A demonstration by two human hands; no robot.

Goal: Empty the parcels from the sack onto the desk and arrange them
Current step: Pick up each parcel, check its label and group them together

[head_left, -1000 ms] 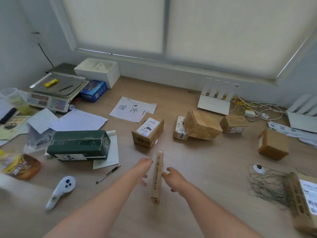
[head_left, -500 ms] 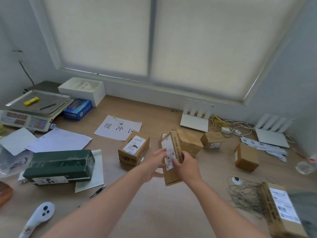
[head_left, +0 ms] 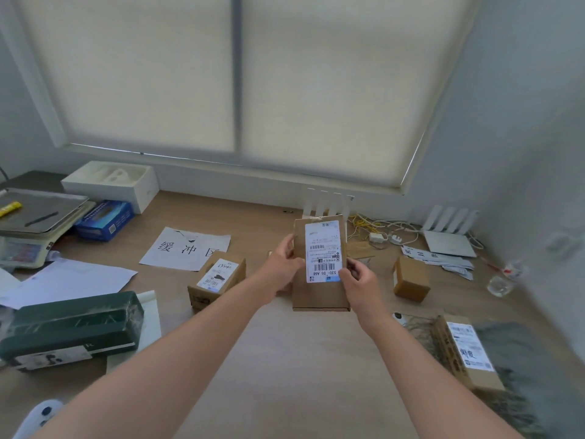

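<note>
I hold a flat brown cardboard parcel (head_left: 319, 293) upright above the desk, its white shipping label facing me. My left hand (head_left: 282, 266) grips its left edge and my right hand (head_left: 359, 278) grips its lower right side. A labelled brown parcel (head_left: 217, 282) lies just to the left. A small brown box (head_left: 411, 278) stands to the right. At the right edge a long labelled parcel (head_left: 465, 353) lies on the grey mesh sack (head_left: 519, 350). Parcels behind the held one are mostly hidden.
A dark green wrapped package (head_left: 71, 326) lies at left on papers. A scale (head_left: 34, 221), a blue box (head_left: 104, 218) and a white tray box (head_left: 110, 185) stand at back left. A printed sheet (head_left: 186, 248) lies mid-desk. Routers (head_left: 449, 232) and cables (head_left: 383, 229) sit at the back right. A white handheld device (head_left: 39, 415) is at bottom left.
Both hands lifted the flat parcel from standing on its edge on the desk and turned it so the label faces me. The camera view tilted upward.
</note>
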